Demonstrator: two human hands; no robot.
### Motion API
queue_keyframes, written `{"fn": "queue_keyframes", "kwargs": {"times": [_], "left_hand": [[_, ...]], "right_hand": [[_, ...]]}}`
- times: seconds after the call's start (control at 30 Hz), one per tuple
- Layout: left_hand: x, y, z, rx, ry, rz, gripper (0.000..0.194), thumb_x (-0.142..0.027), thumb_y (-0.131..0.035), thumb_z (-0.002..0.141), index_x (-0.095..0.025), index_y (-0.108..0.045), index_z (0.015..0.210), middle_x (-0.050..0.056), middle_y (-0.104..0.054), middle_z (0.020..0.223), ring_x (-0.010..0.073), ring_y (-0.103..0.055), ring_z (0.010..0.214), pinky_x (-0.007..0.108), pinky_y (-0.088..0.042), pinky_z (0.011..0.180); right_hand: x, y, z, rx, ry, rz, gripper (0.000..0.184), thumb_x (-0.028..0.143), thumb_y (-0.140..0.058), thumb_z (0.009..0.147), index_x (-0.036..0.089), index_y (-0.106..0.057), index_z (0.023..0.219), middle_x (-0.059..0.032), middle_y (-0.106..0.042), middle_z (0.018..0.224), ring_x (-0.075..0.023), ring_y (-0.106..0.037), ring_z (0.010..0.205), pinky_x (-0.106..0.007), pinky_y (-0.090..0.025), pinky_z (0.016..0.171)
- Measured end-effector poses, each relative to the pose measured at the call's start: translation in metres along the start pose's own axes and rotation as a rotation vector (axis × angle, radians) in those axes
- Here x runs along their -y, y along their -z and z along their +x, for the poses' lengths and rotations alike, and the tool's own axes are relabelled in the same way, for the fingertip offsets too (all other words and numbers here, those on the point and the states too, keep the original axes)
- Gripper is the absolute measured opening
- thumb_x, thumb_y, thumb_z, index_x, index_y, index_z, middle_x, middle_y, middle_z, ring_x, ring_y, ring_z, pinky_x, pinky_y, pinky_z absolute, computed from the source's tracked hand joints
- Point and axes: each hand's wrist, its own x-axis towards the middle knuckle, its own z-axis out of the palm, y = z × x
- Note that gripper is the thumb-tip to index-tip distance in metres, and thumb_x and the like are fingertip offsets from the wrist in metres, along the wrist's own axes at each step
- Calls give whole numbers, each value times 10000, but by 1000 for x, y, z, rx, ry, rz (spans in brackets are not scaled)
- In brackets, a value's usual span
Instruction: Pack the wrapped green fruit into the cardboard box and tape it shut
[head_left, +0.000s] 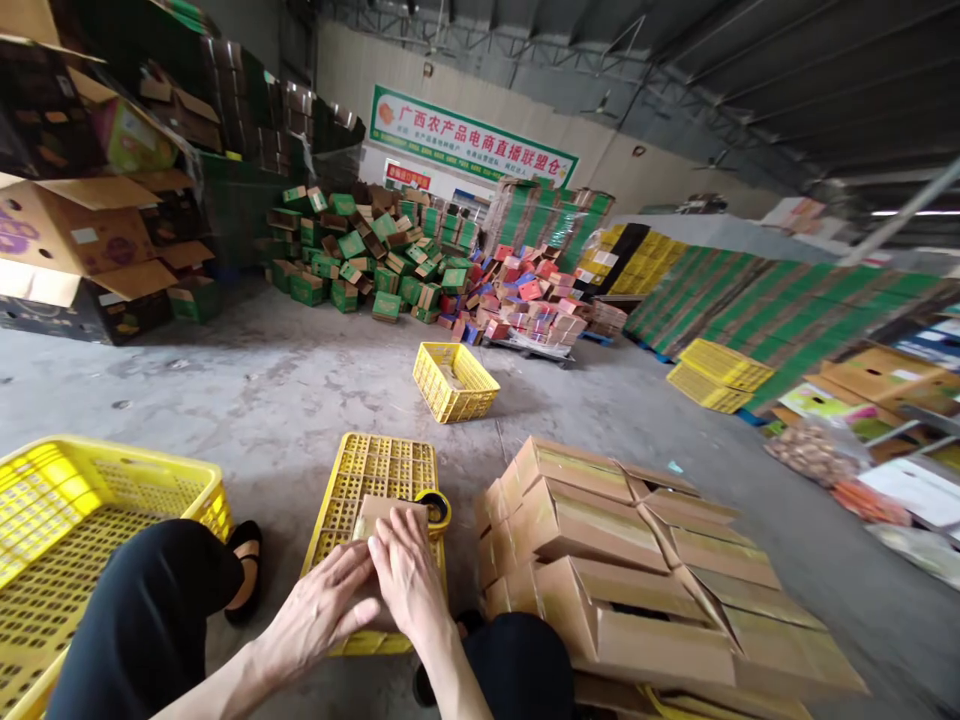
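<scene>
A small brown cardboard box rests on the upturned yellow plastic crate between my knees. My left hand lies on the near left part of the box with its fingers stretched out. Across the top of the box, my right hand is laid flat, its fingertips beside those of the left. Neither hand grips anything, and together they cover much of the box. Just beyond the box's right side sits a tape dispenser with a yellow roll.
Bundled flat cardboard boxes are stacked to my right. On my left stands a large yellow crate. Further ahead, another yellow crate sits on the concrete floor. Heaps of green boxes and red boxes lie behind it.
</scene>
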Motion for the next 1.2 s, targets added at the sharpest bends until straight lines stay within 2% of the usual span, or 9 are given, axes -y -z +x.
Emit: {"fn": "queue_keyframes", "kwargs": {"times": [0.1,0.33,0.47,0.57,0.73,0.83,0.93,1.03,1.2], "left_hand": [[12,2,2,-20,83,-12,518,-553,-508,1085,-281,-553,1524,77,-639,1494,248,-615,1384,399,-557,1139],[25,-6,23,30,133,-82,647,-651,-501,1050,-210,-588,1516,109,-564,1572,294,-514,1480,441,-486,1206],[29,-8,37,36,331,-303,595,-597,-357,1112,-231,-613,1503,89,-587,1551,258,-550,1453,428,-457,1223],[30,-6,37,31,406,-451,636,-614,-336,1106,-231,-532,1576,85,-529,1601,270,-489,1499,458,-394,1258],[21,-4,29,20,354,-594,683,-616,-349,1101,-250,-340,1678,44,-293,1726,259,-294,1594,447,-260,1309],[19,-9,20,31,356,-584,679,-577,-375,1107,-273,-255,1701,33,-257,1734,252,-285,1594,444,-262,1303],[23,-15,13,55,332,-551,663,-550,-391,1110,-286,-245,1700,37,-293,1722,249,-323,1578,441,-323,1274],[27,-18,9,37,314,-463,609,-521,-411,1112,-301,-329,1674,34,-341,1707,250,-372,1557,439,-353,1254],[30,-18,6,51,218,-309,563,-516,-460,1101,-323,-430,1629,18,-386,1693,251,-408,1542,417,-394,1227]], "right_hand": [[-1,9,-16,71,78,35,462,362,-390,1132,210,-607,1511,-58,-534,1597,-288,-450,1525,-490,-441,1245],[-6,6,-55,113,129,-22,497,420,-428,1121,249,-526,1577,-25,-487,1625,-295,-447,1523,-477,-481,1226],[-3,-7,-47,54,189,-17,517,387,-460,1107,213,-505,1591,-59,-488,1624,-317,-482,1500,-496,-493,1212],[-3,-15,-28,-4,231,-3,518,320,-444,1106,208,-469,1611,-78,-474,1634,-304,-486,1500,-504,-483,1218],[-4,-18,4,21,186,-27,513,280,-403,1108,134,-486,1593,-131,-526,1587,-318,-507,1484,-532,-472,1220],[0,-16,8,40,96,-18,536,299,-448,1096,176,-450,1617,-110,-524,1594,-332,-469,1509,-559,-450,1231],[7,-12,-5,52,98,4,595,311,-474,1089,206,-353,1662,-72,-429,1660,-330,-398,1551,-568,-414,1254],[9,-5,-29,50,143,21,633,330,-480,1095,232,-275,1687,-32,-356,1699,-287,-361,1575,-528,-389,1277],[-10,11,-57,13,24,-21,545,384,-509,1094,226,-463,1613,-45,-432,1663,-288,-436,1535,-499,-440,1247]]}}
